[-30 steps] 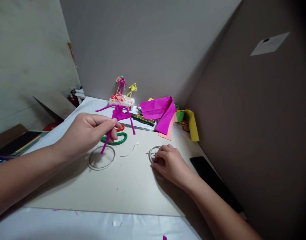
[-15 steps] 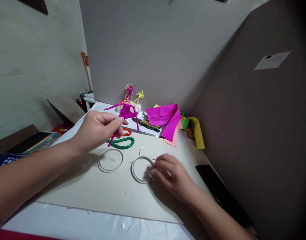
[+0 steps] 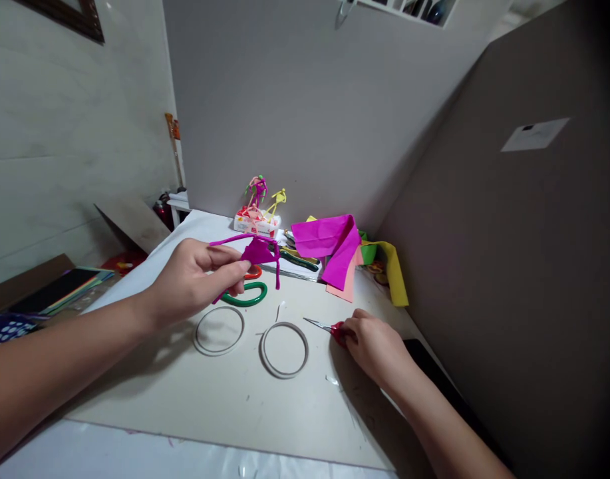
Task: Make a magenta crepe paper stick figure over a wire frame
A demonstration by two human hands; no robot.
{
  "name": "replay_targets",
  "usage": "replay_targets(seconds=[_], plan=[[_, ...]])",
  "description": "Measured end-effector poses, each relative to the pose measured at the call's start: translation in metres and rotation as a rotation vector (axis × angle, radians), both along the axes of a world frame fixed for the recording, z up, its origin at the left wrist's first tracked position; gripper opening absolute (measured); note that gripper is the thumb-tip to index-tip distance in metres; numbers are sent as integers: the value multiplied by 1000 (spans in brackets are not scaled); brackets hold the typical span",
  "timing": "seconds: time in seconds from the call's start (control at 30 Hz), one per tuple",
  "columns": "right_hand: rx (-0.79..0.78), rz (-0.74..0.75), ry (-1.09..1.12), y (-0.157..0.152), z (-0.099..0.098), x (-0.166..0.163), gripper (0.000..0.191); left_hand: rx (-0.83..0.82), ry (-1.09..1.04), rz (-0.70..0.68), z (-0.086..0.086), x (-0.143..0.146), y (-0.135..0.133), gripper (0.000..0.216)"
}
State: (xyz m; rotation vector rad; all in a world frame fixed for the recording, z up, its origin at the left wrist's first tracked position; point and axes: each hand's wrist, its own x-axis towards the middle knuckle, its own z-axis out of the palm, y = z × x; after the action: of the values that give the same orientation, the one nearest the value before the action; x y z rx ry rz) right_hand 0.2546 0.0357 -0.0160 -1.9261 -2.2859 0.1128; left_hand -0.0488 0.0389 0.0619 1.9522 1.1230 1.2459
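Observation:
My left hand (image 3: 195, 283) pinches a small magenta paper figure (image 3: 255, 253) with thin limbs, held above the table. My right hand (image 3: 374, 342) is closed on the red handle of small scissors (image 3: 324, 326), whose metal blades point left and lie low over the table. Two white tape rings lie between the hands: one (image 3: 219, 330) under my left hand, the other (image 3: 284, 349) just left of the scissor tips.
Green-handled scissors (image 3: 245, 295) and an orange handle lie behind the figure. Magenta, peach, green and yellow paper sheets (image 3: 334, 249) are piled at the back. Small finished figures (image 3: 259, 196) stand on a white box. A black phone (image 3: 429, 362) lies at right beside the brown partition.
My right hand left the tape ring, moved right and took up the red-handled scissors. The ring now lies further left. My left hand keeps holding the magenta figure.

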Motion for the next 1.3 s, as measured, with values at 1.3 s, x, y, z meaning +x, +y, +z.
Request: replay_targets(seconds=[1.3], plan=[[24,347,526,-40,16,-36,7,-335,-4,-219,-45,24,-4,30]])
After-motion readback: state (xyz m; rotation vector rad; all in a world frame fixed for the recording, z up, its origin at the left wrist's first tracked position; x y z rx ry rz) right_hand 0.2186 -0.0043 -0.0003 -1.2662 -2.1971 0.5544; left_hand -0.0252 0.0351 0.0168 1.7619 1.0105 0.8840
